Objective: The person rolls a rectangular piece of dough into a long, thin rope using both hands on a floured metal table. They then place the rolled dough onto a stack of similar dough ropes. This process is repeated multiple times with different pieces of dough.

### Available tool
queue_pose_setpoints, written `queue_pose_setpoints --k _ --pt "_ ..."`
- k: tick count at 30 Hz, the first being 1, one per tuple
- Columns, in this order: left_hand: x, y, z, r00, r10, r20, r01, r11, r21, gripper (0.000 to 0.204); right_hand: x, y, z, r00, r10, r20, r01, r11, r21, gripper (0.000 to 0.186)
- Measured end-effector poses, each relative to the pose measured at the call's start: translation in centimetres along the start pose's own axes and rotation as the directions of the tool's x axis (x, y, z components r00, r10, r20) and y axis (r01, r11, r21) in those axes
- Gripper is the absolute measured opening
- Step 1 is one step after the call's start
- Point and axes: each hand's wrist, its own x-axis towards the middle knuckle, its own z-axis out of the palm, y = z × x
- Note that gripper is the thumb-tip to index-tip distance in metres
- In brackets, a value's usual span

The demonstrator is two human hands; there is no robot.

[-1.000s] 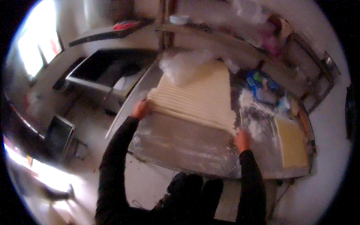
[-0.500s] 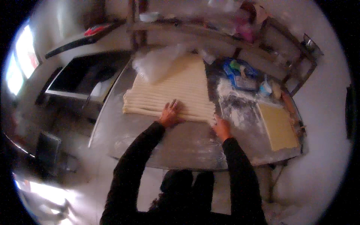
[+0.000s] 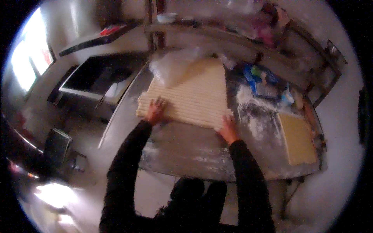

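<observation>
Long pale dough strips (image 3: 186,103) lie side by side in a broad sheet on the grey table. On the near left corner of the strips rests my left hand (image 3: 155,110), its fingers spread over the dough. At the near right corner, my right hand (image 3: 228,129) touches the strip ends, fingers stretched forward. Neither hand grips anything that I can see. Crumpled clear plastic (image 3: 169,72) covers the far left part of the dough.
White flour (image 3: 252,105) is scattered right of the strips. Beyond it are a blue package (image 3: 264,83) and a small light-blue cup (image 3: 287,97). A flat yellowish dough slab (image 3: 297,139) lies at the right. A dark-topped unit (image 3: 95,77) stands left of the table (image 3: 175,149).
My left hand has slid left along the near edge to the corner. The nearest strip now lies closer against the others. My right hand stays at the right corner, fingers more stretched.
</observation>
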Motion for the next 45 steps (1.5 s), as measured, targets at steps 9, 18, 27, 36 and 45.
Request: queue_pose_setpoints --k 9,18,27,36,45 --pt "-5.7 -9.5 -3.7 0.969 -0.245 0.036 0.247 0.945 -0.216 0.089 -2.0 4.6 -3.7 0.971 0.124 0.205 -0.15 0.982 0.116 0.081" --pt "-5.1 -6.6 -4.6 0.992 -0.104 -0.064 0.101 0.994 -0.05 0.088 -1.9 4.8 -4.3 0.986 0.082 0.148 -0.107 0.979 0.171 0.085" --pt "4.4 17.4 0.4 0.948 0.305 -0.09 -0.317 0.923 -0.218 0.086 0.0 3.2 -0.1 0.899 0.425 -0.102 -0.243 0.681 0.691 0.065" --pt "7.1 25.3 1.7 0.962 0.244 -0.123 -0.273 0.893 -0.359 0.072 2.4 1.4 1.5 0.904 0.423 0.063 -0.327 0.59 0.739 0.053" --pt "2.9 8.6 0.3 0.99 0.135 0.046 -0.126 0.98 -0.154 0.085 2.3 6.2 0.3 0.991 0.128 0.045 -0.132 0.838 0.53 0.071"
